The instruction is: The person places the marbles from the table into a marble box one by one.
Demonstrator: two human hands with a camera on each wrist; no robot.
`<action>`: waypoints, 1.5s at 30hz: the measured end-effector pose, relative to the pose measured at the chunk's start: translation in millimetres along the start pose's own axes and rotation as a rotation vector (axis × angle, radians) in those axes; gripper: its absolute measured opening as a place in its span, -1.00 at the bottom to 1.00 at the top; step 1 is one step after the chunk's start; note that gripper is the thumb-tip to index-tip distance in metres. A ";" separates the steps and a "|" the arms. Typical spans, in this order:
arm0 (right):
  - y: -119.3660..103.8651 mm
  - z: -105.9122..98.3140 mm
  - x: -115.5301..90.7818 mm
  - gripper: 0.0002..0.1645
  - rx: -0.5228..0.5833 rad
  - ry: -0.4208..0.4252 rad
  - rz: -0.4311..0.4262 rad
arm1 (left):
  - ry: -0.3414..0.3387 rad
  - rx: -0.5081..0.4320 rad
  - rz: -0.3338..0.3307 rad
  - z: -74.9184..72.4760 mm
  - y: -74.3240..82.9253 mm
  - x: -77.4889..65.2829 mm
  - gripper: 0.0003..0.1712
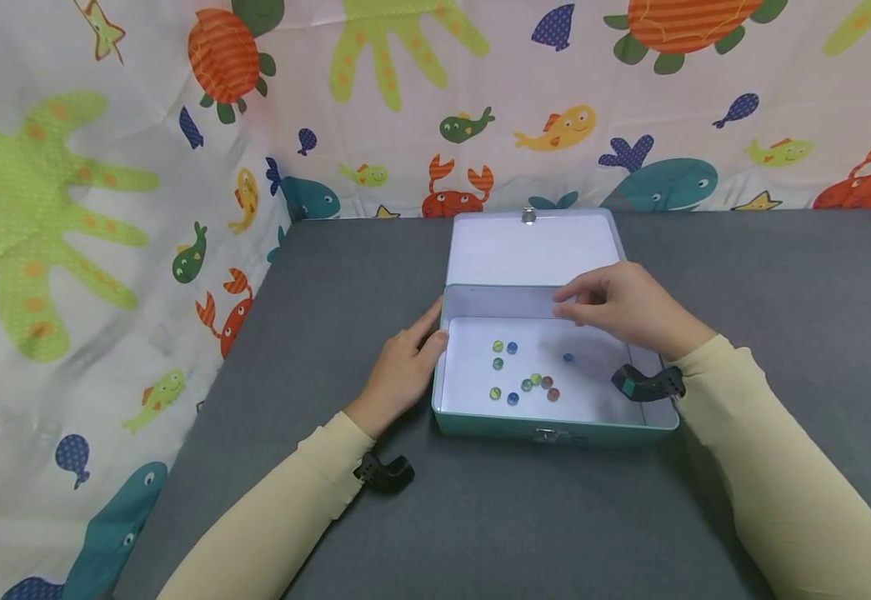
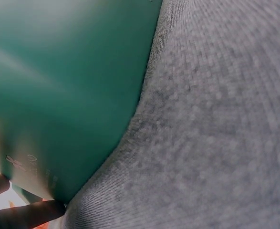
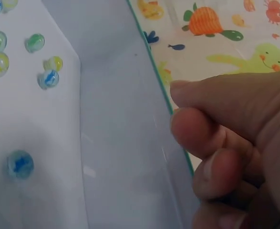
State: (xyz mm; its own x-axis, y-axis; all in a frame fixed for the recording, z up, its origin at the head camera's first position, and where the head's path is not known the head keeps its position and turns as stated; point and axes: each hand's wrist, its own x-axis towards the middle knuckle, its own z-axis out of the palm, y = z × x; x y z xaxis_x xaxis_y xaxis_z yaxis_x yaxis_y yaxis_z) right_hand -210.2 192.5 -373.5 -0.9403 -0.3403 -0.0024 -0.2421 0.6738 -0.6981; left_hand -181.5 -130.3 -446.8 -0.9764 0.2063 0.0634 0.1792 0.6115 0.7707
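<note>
A shallow metal box (image 1: 555,429), green outside and white inside, stands with its hinged lid (image 1: 533,250) laid back. Several glass marbles (image 1: 528,385) in green, blue, yellow and reddish tones are on its floor, mostly left of centre. My left hand (image 1: 401,367) rests against the box's left side, thumb at the rim; its fingertips touch the green wall (image 2: 73,95) in the left wrist view. Above the right part of the box hovers my right hand (image 1: 615,304), fingers loosely bent, nothing seen between them. A lone blue marble (image 3: 20,164) lies below it.
Grey cloth (image 1: 315,300) covers the table around the box. A curtain (image 1: 397,158) printed with sea animals hangs behind and on the left. Dark wrist-worn cameras (image 1: 384,473) sit on both sleeves. A metal clasp (image 1: 551,435) is on the box's front wall.
</note>
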 end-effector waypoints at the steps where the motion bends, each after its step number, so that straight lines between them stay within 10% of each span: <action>1: -0.6 -1.7 -1.6 -0.71 -0.006 0.004 0.000 | 0.001 0.003 0.003 -0.2 0.2 0.1 -0.34; 45: 55.0 -54.2 -69.4 -0.56 -0.119 0.055 0.162 | 0.029 -0.025 0.002 3.8 5.7 -2.2 -0.37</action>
State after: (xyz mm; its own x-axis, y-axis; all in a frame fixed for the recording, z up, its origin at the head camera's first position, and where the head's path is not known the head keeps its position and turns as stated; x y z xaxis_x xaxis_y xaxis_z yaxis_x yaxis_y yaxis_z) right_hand -171.2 288.7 -373.0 -0.9801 -0.1868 -0.0668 -0.1096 0.7905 -0.6026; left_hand -177.9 -124.4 -444.9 -0.9793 0.1848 0.0829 0.1783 0.5921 0.7859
